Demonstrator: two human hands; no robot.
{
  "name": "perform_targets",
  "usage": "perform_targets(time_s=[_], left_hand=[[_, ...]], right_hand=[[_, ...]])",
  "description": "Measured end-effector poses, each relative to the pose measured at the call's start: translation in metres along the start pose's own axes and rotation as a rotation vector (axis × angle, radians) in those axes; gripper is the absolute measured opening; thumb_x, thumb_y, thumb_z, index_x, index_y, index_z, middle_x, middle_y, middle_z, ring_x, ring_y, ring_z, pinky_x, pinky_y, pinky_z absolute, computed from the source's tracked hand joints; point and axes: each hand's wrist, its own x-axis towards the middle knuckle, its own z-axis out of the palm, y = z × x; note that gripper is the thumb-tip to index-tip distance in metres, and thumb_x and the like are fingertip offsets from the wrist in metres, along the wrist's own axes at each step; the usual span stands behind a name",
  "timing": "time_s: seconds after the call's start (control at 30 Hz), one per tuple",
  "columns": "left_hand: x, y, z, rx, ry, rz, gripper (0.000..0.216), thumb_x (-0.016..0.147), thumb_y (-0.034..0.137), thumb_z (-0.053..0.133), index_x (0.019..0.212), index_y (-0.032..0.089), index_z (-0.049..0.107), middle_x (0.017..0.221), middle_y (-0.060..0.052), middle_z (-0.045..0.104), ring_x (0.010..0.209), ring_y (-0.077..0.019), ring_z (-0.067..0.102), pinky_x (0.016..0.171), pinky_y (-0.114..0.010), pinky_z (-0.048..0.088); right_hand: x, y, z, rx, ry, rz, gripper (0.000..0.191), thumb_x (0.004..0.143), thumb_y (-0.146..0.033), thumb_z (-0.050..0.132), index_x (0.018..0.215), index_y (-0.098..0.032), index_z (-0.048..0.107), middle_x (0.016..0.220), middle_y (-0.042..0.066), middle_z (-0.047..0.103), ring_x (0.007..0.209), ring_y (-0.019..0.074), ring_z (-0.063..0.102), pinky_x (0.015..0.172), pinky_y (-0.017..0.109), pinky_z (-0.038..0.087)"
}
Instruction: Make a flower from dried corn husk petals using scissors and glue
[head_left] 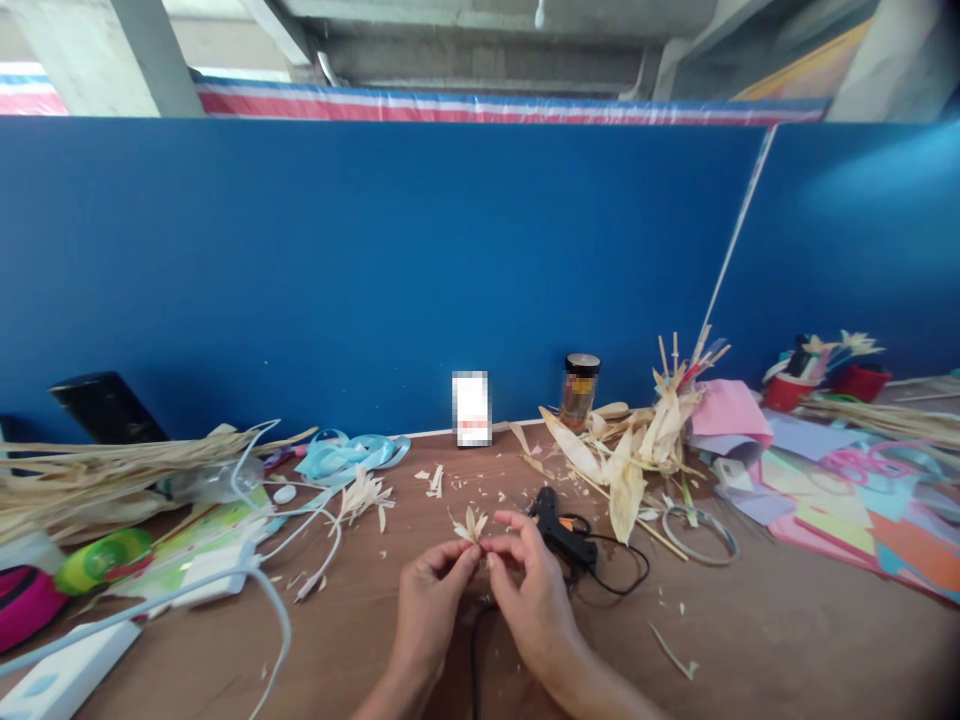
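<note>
A small flower of pale dried corn husk (471, 524), with pointed petals spread upward, is held over the middle of the brown table. My left hand (435, 600) pinches its base between thumb and forefinger. From the other side my right hand (529, 590) closes thumb and forefinger at the same base, its upper fingers stretched out beside the petals; the exact contact is partly hidden. A black glue gun (564, 530) lies just right of my right hand. Beyond my left hand rests another bunch of cut husk petals (361, 497).
A lit phone (472, 410) and a lidded jar (580, 392) stand by the blue partition (450, 260). Husks (626, 470), a tape ring (701, 534) and coloured paper (840, 500) lie right. Blue ribbon (352, 455), white cables (281, 600) and a power strip (71, 670) are left.
</note>
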Motion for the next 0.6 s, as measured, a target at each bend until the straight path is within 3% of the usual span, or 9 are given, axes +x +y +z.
perform_targets(time_s=[0.33, 0.6], left_hand=[[-0.0031, 0.0028, 0.0033, -0.026, 0.068, -0.012, 0.029, 0.057, 0.037, 0.07, 0.07, 0.011, 0.068, 0.067, -0.006, 0.069, 0.058, -0.016, 0.06, 0.056, -0.024, 0.046], [-0.0039, 0.0045, 0.0033, 0.054, 0.064, 0.107, 0.02, 0.065, 0.032, 0.065, 0.071, 0.012, 0.066, 0.068, -0.005, 0.068, 0.064, -0.0155, 0.059, 0.061, -0.023, 0.045]], right_hand=[[-0.0012, -0.0023, -0.0024, 0.002, -0.007, 0.01, 0.03, 0.077, -0.013, 0.045, 0.107, -0.018, 0.046, 0.091, 0.007, 0.066, 0.084, 0.017, 0.062, 0.076, 0.028, 0.048], [-0.0024, -0.0061, -0.0035, 0.0, 0.006, 0.006, 0.026, 0.079, -0.015, 0.045, 0.105, -0.018, 0.047, 0.091, 0.006, 0.066, 0.085, 0.0164, 0.062, 0.077, 0.026, 0.047]])
